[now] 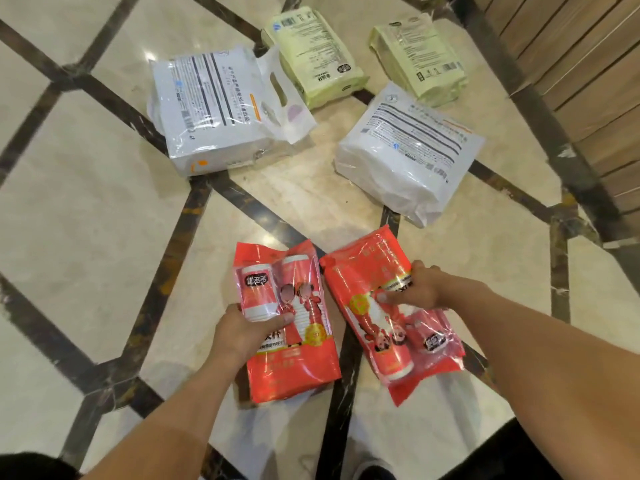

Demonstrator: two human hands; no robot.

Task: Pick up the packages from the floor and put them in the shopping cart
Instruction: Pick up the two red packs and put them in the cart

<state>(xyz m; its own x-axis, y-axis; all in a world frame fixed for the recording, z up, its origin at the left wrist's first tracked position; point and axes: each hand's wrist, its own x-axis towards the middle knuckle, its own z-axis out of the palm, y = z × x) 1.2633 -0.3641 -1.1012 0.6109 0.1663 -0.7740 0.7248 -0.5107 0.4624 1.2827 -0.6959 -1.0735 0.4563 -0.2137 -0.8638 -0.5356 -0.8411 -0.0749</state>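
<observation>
Both hands are curled tight, each round its own red package. The left hand [242, 329] grips the left red package [294, 355] by its left edge, thumb across the front. The right hand [420, 287] clutches the right red package [384, 306] near its middle. Farther off on the marble floor [86, 202] lie two white packages [207, 112] [408, 150] and, beyond them, two pale green packages [315, 53] [419, 53]. Wooden panelling [581, 64] stands on the right.
</observation>
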